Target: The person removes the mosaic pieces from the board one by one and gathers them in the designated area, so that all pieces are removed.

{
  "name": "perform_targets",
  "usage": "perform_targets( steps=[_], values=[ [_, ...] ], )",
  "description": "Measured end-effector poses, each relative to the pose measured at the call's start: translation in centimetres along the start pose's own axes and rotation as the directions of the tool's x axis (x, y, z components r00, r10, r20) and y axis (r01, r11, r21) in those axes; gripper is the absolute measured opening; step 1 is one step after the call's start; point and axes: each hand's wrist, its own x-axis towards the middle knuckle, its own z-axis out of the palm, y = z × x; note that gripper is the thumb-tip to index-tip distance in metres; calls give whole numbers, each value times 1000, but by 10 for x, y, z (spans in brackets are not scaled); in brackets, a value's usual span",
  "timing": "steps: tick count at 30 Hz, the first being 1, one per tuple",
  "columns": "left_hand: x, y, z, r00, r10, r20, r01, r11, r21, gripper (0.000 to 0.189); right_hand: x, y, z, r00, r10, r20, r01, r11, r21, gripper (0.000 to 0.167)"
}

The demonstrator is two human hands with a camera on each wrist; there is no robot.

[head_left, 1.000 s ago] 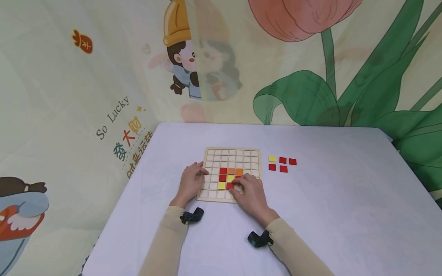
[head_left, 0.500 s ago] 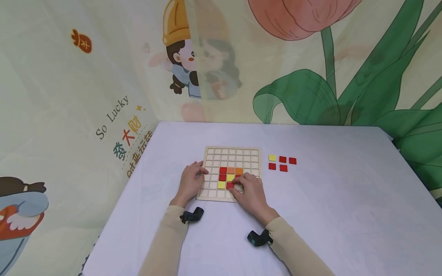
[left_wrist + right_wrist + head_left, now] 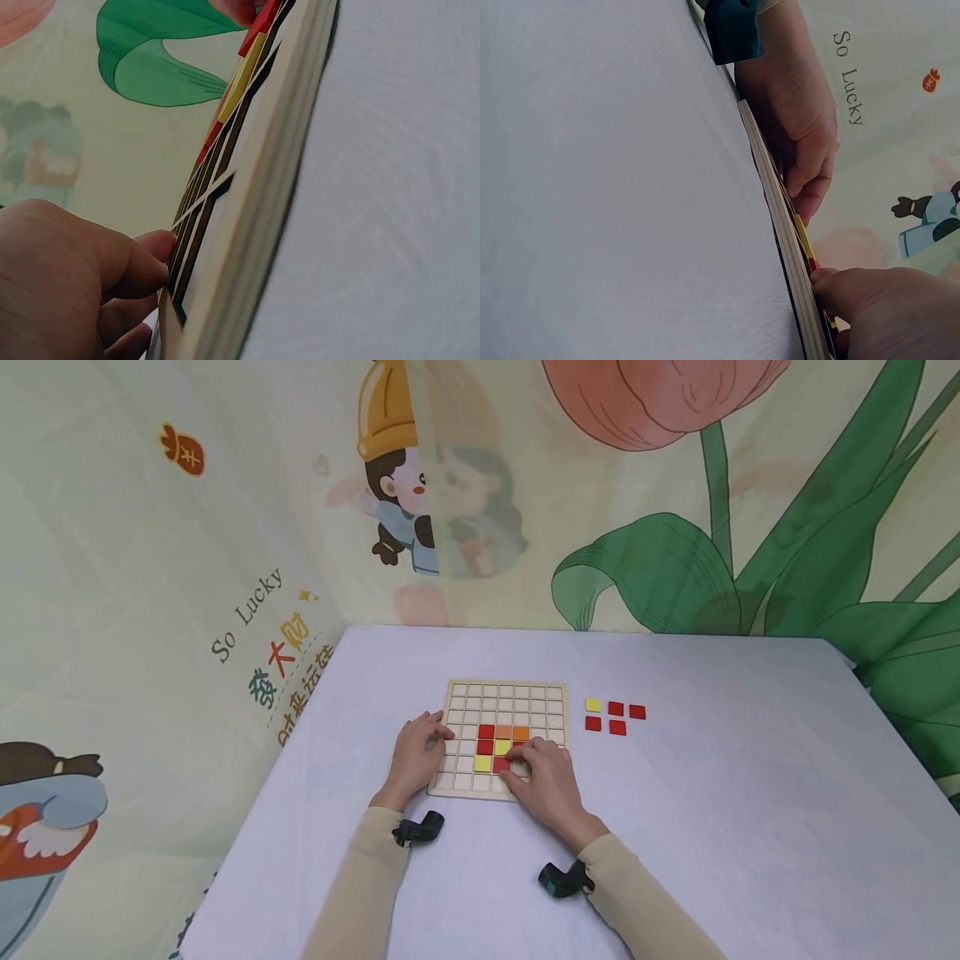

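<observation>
A square wooden grid board (image 3: 540, 693) lies on the table, with red, orange and yellow square tiles in several of its cells. My left hand (image 3: 416, 752) grips the board's left edge, its thumb and fingertips at the frame in the left wrist view. On the lower middle of the grid, my right hand (image 3: 551, 781) pinches a red tile (image 3: 500, 765) by its sides with thumb and index finger. Left of that tile sits a yellow tile (image 3: 483, 763), and another yellow tile lies just behind it. A red tile further right is partly hidden by the right fingers.
Right of the board lie one loose yellow tile (image 3: 593, 705) and several loose red tiles (image 3: 617, 727) in two rows. The white table (image 3: 712, 793) meets a printed backdrop at its far edge. A black camera (image 3: 566, 879) is strapped to each wrist.
</observation>
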Motion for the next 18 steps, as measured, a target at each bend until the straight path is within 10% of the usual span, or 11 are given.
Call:
perform_targets(
  steps=[18],
  values=[
    [1,1,1,1000,-14,5,14,1000,6,18,-2,3,2,996,-83,-20,84,995,56,26]
  ],
)
